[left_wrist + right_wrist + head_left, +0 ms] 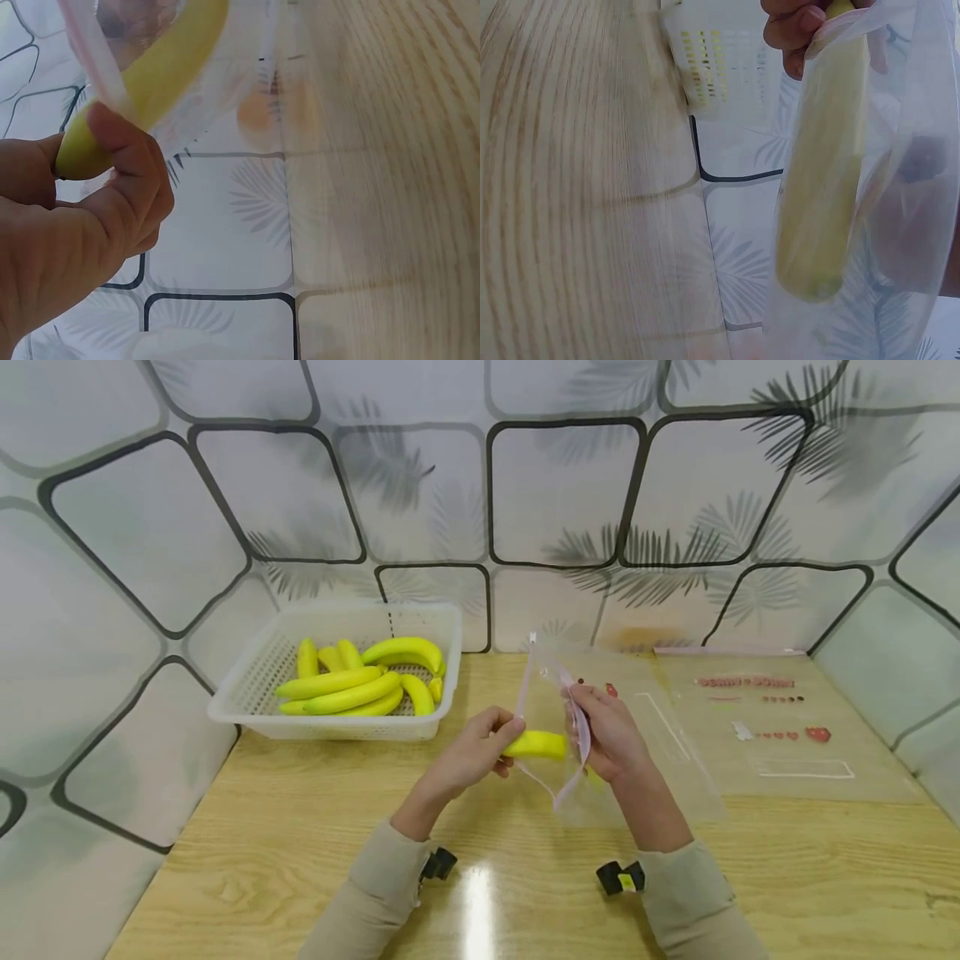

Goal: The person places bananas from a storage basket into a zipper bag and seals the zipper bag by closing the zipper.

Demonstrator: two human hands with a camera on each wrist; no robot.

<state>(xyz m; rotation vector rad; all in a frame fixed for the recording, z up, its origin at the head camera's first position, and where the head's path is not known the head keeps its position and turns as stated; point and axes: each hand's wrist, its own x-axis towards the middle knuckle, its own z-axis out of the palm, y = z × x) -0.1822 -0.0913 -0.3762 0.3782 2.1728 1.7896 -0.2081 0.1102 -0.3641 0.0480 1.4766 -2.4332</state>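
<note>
In the head view my left hand (468, 756) pinches one end of a yellow banana (538, 744). The rest of that banana lies inside a clear zip bag (660, 785) with a pink zip edge and red prints. My right hand (611, 735) grips the bag's pink edge, and the mouth stands apart. From the left wrist, thumb and fingers (139, 176) hold the banana's tip (79, 154) beside the bag's rim. The right wrist view shows the banana (821, 187) through the cloudy plastic. Behind that plastic my right hand (915, 232) is only partly visible.
A white plastic basket (262, 722) with several bananas (352, 685) stands at the back left. Another clear zip bag (810, 781) lies flat on the right side of the wooden table (300, 827). Patterned wall panels (562, 493) rise behind and at both sides.
</note>
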